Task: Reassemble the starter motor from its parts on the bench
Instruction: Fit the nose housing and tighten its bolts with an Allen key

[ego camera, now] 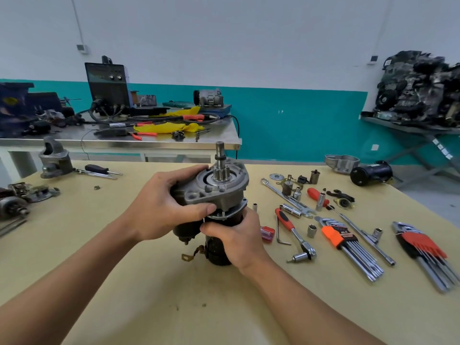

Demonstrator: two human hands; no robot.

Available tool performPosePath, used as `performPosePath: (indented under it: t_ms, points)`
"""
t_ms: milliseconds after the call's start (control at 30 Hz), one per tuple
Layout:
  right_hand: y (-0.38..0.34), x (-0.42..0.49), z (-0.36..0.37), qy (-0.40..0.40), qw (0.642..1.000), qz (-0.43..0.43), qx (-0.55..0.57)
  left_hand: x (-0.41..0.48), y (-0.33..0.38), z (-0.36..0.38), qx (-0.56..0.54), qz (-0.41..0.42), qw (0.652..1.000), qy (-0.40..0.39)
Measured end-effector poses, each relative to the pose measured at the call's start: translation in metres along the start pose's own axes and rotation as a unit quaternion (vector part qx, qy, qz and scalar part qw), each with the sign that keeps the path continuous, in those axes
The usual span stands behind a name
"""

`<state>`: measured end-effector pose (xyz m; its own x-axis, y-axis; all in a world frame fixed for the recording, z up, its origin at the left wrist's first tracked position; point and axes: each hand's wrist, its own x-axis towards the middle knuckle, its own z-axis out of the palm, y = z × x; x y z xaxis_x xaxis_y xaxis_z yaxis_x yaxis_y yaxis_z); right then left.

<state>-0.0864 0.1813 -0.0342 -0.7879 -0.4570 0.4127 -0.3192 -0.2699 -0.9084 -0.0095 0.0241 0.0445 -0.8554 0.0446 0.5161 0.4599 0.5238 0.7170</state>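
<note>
The starter motor stands upright in the middle of the tan bench (149, 295). Its grey aluminium drive housing (224, 189) is on top, with the pinion shaft (220, 160) pointing up. Below it is the black motor body (216, 255), with a brass terminal lug on a short lead at its lower left. My left hand (161, 202) grips the housing from the left, thumb across its front edge. My right hand (239, 235) wraps round the black body just under the housing, fingers at the seam. A thin rod shows between my thumbs.
To the right lie a red-handled ratchet (296, 232), sockets, a spanner, two hex key sets (348, 247), a red screwdriver (316, 195), a black motor (371, 173) and a grey cover. At the left are a grey nose housing (54, 158) and other starter parts. A cluttered steel table stands behind.
</note>
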Motion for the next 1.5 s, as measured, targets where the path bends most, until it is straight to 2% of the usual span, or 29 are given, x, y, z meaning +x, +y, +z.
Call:
performPosePath:
  t_ms: [267,533,767,900,1100,1200,1300,1433,1500]
  points:
    - [0.001,0.001,-0.001,-0.013,1.0,-0.001,0.001,0.004,-0.004,-0.007,0.033,0.015,0.998,-0.044]
    - [-0.001,0.0,-0.001,-0.013,1.0,-0.004,-0.003,0.002,-0.006,-0.006,0.037,0.013,0.998,-0.049]
    - [-0.01,0.007,-0.011,-0.064,0.996,0.004,-0.062,0.003,-0.01,-0.01,0.089,0.006,0.994,-0.058]
    - [-0.019,0.009,-0.016,-0.125,0.992,0.028,-0.007,-0.004,-0.019,-0.016,0.08,-0.019,0.994,-0.078]
    - [-0.023,0.006,-0.005,-0.032,0.997,0.033,0.062,0.003,-0.017,-0.004,0.084,0.024,0.994,-0.071]
    - [-0.02,0.006,-0.008,-0.007,0.997,-0.014,0.074,0.005,-0.019,0.003,0.041,0.024,0.997,-0.061]
    - [-0.018,0.007,-0.005,0.015,0.996,-0.029,0.088,-0.004,-0.031,0.012,-0.059,0.011,0.998,0.0]
    - [-0.016,0.007,-0.006,0.051,0.993,-0.044,0.099,-0.013,-0.036,0.038,-0.23,-0.013,0.969,0.09]
    - [-0.017,0.006,-0.006,0.079,0.991,-0.047,0.101,-0.007,-0.033,0.05,-0.248,-0.026,0.957,0.15]
